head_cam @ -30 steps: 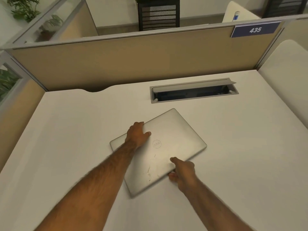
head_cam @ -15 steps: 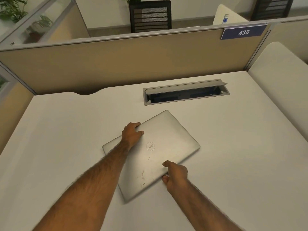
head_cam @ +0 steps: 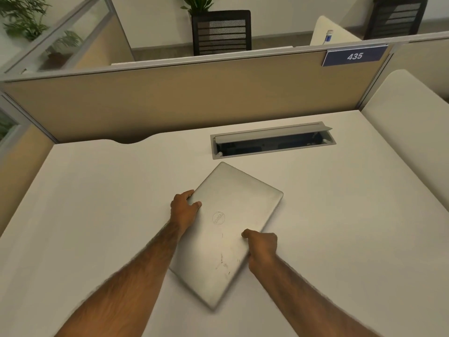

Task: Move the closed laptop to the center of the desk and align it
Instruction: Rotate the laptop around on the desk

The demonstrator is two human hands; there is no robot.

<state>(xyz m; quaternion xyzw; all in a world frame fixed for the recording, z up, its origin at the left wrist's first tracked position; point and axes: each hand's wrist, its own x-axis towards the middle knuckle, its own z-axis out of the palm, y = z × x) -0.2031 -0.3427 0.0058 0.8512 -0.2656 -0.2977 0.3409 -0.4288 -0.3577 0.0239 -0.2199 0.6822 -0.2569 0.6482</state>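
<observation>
Both hands gripped a closed silver laptop (head_cam: 228, 229) lying skewed on a wide white desk (head_cam: 97, 203), roughly mid-desk, one corner pointing at the open cable tray (head_cam: 272, 142) near the beige partition (head_cam: 194, 98). Left hand (head_cam: 183, 210) clasped the far-left edge, thumb on the lid; right hand (head_cam: 262, 246) pinched the near-right edge. Judging from the angle, turning it too fast could let the smooth lid slip, leave it crooked, or knock its corner against the tray
</observation>
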